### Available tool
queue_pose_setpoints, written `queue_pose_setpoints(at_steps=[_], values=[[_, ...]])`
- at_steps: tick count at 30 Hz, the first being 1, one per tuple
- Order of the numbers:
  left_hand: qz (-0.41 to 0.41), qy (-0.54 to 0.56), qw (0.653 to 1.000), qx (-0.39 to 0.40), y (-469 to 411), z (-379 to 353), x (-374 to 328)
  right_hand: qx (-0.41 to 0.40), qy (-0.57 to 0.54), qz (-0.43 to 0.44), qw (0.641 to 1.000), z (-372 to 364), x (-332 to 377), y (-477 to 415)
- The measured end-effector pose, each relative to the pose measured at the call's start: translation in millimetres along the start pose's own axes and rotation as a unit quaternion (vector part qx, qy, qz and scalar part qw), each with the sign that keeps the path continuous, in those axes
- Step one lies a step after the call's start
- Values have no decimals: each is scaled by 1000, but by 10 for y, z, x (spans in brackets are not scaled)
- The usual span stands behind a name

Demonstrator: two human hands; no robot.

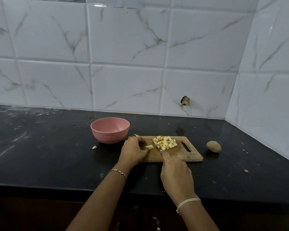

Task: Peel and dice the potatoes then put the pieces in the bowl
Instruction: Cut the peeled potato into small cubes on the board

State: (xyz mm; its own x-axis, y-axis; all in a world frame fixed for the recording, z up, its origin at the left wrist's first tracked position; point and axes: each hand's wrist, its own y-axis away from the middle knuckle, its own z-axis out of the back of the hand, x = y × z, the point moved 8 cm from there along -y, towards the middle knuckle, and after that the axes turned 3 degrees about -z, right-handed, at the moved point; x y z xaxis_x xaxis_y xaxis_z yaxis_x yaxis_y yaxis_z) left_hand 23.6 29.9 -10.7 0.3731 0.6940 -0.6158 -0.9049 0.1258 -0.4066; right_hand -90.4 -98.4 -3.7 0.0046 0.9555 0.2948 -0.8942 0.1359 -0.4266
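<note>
Progress: roughly mid-task, by my read. Diced pile [165,142] sits on the cutting board [185,155] toward its far edge, near the handle slot. Some cubes show reddish skin, so peeling looks partial.

Left hand [133,150] is over the board's left end, fingers curled down and pinching a pale potato strip [150,147] flat against the wood. Right hand [176,175] comes in from the counter's near edge, wrapped round a knife [156,146] with the forefinger stretched forward. The thin blade shows between strip and pile. Looks like the last strip of this potato is being cut.

Left to do:
- finish this strip
- whole potato [213,146], skin on, lies on the counter [40,155] right of the board, well apart from both hands; needs peeling and dicing
- move everything to the pink bowl [109,130], just beside the board's far-left corner; no pieces visible in the part of its inside that shows
- stray piece [94,147] on the counter in front of the bowl, and another bit [136,135] at the board's far-left corner

Hard to make out:
- knife handle fully hidden under the right hand; blade is dark and only partly visible, cannot tell if the edge is touching the strip
- near inner wall of the bowl is hidden by its rim
- no peeler in view
- small flecks on the counter's right side could be peel; too small to tell
</note>
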Motion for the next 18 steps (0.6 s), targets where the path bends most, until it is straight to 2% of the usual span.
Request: queue_pose_setpoints(at_steps=[7,18], values=[[2,-2,1000,1,15,17,-24,8,-21,20,1000,27,35,68],[1,-8,1000,-9,-6,32,-12,58,42,57,996,10,219,9]])
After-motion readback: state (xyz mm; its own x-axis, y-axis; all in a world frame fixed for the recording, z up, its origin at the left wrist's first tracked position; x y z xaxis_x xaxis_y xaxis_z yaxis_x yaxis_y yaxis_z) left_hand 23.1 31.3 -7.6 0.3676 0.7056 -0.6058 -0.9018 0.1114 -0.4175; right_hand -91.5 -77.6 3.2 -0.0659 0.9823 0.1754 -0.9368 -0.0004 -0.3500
